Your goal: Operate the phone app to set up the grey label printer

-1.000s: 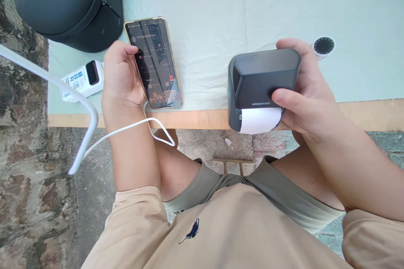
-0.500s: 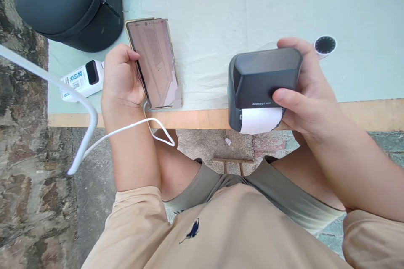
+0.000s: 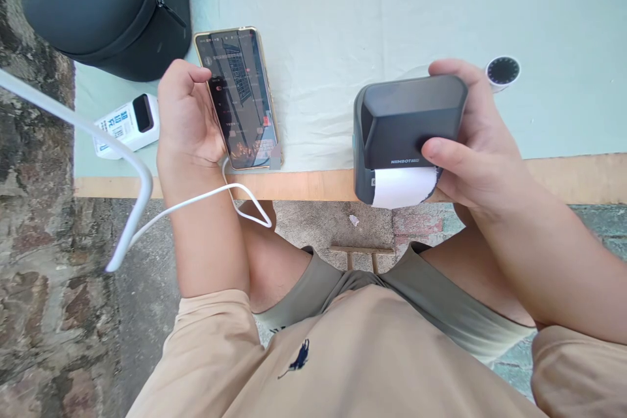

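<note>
My left hand [image 3: 191,114] is closed around the left side of a smartphone [image 3: 242,101] with a gold edge, its thumb at the screen's left border. Dark content with small icons and text fills the screen, too small to read. In my right hand [image 3: 473,137] is a dark grey label printer [image 3: 409,121] marked NIIMBOT, gripped at its right side with the thumb on its front. A strip of white label paper [image 3: 405,187] curls out of the printer's lower slot. A white cable [image 3: 206,194] runs from the phone's bottom across my left forearm.
A black zippered case [image 3: 112,6] stands at the table's back left. Below it lies a white box with a dark window [image 3: 130,124]. A small white cylinder with a dark face [image 3: 503,72] is right of my right hand. The table [image 3: 313,184] has a wooden front edge.
The phone's screen has switched from a pale, pinkish picture to a dark page with icons and text. My left thumb has shifted slightly up and left. The printer is almost still.
</note>
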Tool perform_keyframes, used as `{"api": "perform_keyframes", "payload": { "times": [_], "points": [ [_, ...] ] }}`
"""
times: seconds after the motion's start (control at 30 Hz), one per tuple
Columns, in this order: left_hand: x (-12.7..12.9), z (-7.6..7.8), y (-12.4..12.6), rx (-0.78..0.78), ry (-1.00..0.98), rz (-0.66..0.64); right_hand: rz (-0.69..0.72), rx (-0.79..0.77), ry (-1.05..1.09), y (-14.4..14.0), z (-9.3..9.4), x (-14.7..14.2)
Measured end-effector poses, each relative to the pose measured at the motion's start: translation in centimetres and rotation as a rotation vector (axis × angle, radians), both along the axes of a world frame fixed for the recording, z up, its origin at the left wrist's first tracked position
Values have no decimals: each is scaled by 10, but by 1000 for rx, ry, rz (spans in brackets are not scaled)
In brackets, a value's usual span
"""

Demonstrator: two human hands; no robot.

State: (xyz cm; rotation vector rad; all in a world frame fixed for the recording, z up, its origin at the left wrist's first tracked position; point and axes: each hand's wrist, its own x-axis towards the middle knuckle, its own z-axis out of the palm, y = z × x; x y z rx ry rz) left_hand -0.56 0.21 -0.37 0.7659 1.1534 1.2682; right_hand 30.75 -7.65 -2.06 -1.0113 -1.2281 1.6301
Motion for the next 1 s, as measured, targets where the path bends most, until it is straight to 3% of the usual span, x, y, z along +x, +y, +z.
{"api": "perform_keyframes", "payload": {
  "times": [0.17, 0.43, 1.0],
  "points": [
    [-1, 0, -3, -56, 85, 70, 4, 3, -9, 0, -1, 0],
    [4, 10, -5, 27, 22, -102, 18, 28, -51, 1, -3, 3],
    [3, 12, -5, 77, -42, -68, 17, 4, -29, 1, -1, 1]
  ]
}}
